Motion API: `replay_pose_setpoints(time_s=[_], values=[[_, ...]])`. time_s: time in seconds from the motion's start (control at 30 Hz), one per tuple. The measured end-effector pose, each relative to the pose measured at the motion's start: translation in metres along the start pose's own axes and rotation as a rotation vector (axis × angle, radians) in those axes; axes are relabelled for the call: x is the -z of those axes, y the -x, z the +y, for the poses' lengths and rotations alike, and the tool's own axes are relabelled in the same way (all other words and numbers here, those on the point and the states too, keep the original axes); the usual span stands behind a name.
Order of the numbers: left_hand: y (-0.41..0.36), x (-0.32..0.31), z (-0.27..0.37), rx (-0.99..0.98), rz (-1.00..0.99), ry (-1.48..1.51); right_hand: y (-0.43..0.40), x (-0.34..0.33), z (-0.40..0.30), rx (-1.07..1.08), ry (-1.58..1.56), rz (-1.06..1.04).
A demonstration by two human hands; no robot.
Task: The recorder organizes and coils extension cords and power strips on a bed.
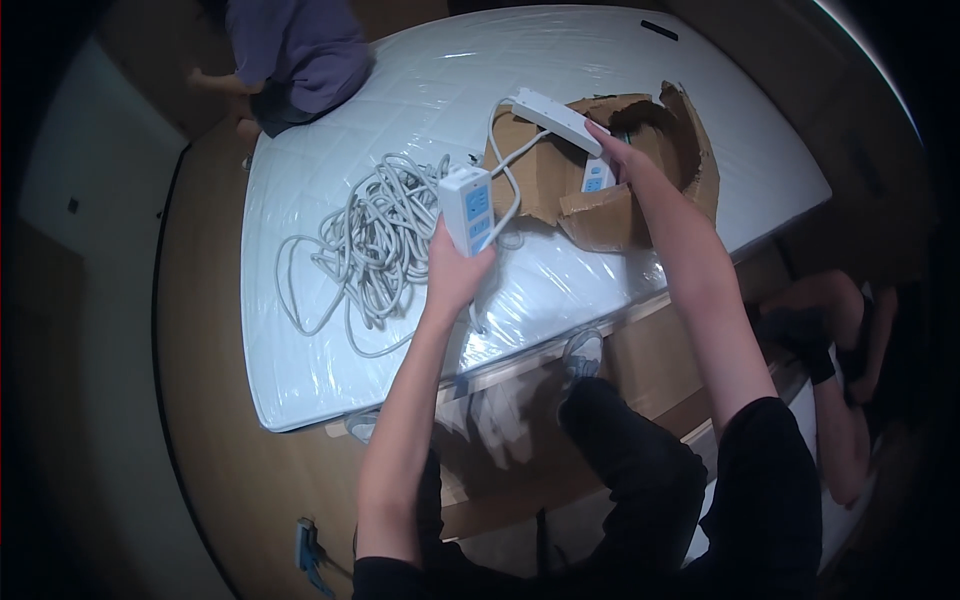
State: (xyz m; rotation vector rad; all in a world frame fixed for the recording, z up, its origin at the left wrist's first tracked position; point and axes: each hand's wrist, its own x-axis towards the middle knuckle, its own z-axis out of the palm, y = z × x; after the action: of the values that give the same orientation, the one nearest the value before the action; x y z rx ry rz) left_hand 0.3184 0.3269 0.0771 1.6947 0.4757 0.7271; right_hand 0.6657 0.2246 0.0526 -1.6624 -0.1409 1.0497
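Observation:
My left hand [457, 271] grips a white power strip [466, 206] with light-blue socket faces, held up over the mattress. In my right hand [611, 150] is a second white power strip [556, 118], its sockets turned out of sight. A white cable [504, 161] loops between the two strips. Left of my left hand lies a tangled heap of white cable [379, 240]. Below my right hand, a third power strip [596, 177] with blue sockets rests in a torn cardboard box [600, 221], partly hidden by the box's flap.
The mattress [322, 390] is wrapped in clear plastic. A dark flat object [659, 30] lies near its far edge. One person in a purple top [300, 52] sits at the far left; another person's bent limbs [832, 390] show at right. A blue-handled tool [306, 551] is on the floor.

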Motion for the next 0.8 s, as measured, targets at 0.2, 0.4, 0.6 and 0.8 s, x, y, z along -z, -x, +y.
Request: replay_pose_setpoints(time_s=[0.2, 0.4, 0.6, 0.8], values=[[0.030, -0.012, 0.006, -0.050, -0.184, -0.193, 0.018, -0.004, -0.014, 0.002, 0.002, -0.014], [0.030, 0.004, 0.002, -0.058, 0.027, -0.088, 0.057, -0.018, -0.046, 0.418, -0.175, -0.030], [0.012, 0.057, 0.041, -0.035, 0.490, 0.170, 0.119, -0.100, -0.101, 0.810, -0.249, 0.006], [0.008, 0.131, 0.030, 0.045, 0.622, 0.531, 0.152, -0.198, -0.132, 1.076, 0.002, 0.009]])
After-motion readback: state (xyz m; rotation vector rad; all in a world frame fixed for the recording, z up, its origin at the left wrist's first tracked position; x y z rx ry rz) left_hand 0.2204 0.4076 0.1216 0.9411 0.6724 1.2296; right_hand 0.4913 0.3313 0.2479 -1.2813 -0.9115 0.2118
